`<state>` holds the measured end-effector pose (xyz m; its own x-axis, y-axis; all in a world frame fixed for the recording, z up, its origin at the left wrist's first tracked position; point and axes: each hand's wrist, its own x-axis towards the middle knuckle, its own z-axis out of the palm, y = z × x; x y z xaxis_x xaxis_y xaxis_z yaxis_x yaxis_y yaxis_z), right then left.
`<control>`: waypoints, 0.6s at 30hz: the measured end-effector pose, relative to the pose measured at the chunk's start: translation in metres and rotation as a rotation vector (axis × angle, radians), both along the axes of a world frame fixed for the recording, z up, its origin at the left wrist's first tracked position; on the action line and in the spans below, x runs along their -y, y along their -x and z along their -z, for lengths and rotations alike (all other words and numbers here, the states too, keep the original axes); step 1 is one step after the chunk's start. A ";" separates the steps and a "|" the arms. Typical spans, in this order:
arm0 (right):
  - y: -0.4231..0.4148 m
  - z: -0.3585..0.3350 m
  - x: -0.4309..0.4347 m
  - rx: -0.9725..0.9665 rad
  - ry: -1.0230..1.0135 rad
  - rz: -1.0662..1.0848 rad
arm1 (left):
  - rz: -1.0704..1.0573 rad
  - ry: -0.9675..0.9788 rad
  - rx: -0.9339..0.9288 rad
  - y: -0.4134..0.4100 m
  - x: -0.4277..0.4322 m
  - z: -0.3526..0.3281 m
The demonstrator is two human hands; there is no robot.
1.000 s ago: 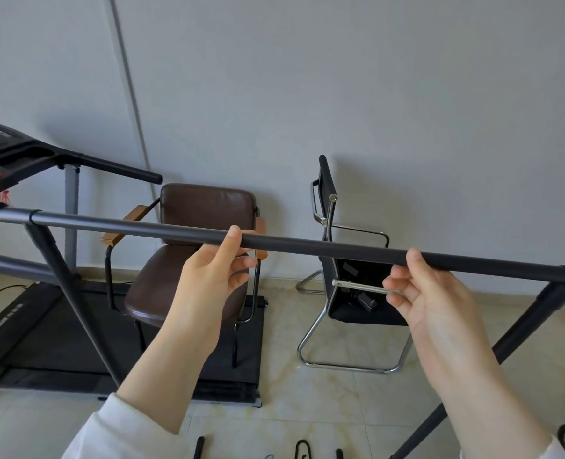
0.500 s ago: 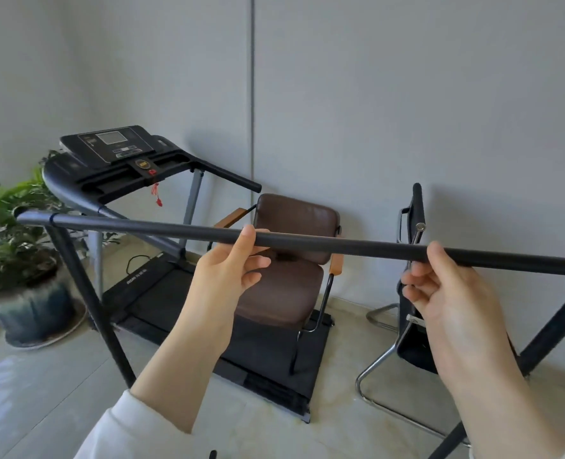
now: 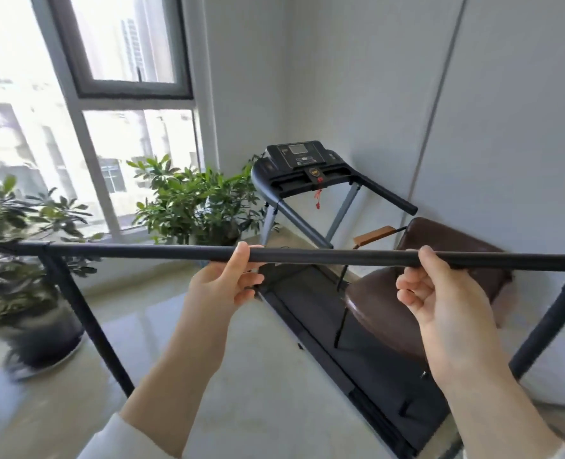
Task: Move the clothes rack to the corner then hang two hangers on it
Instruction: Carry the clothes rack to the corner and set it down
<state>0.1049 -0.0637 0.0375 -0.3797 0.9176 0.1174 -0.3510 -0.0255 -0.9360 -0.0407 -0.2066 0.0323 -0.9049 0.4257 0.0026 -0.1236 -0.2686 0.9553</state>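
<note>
The clothes rack (image 3: 142,251) is a black metal frame whose top bar runs across the whole view at chest height, with slanted legs going down at the left and right. My left hand (image 3: 223,283) is closed around the bar near its middle. My right hand (image 3: 436,293) grips the bar further right. No hangers are in view. The rack's feet are hidden below the frame.
A treadmill (image 3: 307,170) stands ahead along the right wall in the room's corner. A brown leather chair (image 3: 440,260) sits on its belt end, just behind the bar. Potted plants (image 3: 191,200) line the window on the left. Pale tiled floor lies between the plants and the treadmill.
The view and the rack have swung left. The black folding chair has left the view; the window, the plants and the room corner have come in. Both hands keep their hold on the bar.
</note>
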 end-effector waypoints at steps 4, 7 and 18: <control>0.044 -0.005 0.044 -0.014 0.003 -0.159 | -0.167 0.000 -0.003 0.012 0.071 -0.012; 0.104 -0.013 0.147 -0.037 -0.026 -0.442 | -0.452 -0.002 0.005 0.023 0.199 -0.016; 0.159 -0.024 0.294 -0.033 0.032 -0.753 | -0.666 0.022 -0.060 0.029 0.366 -0.016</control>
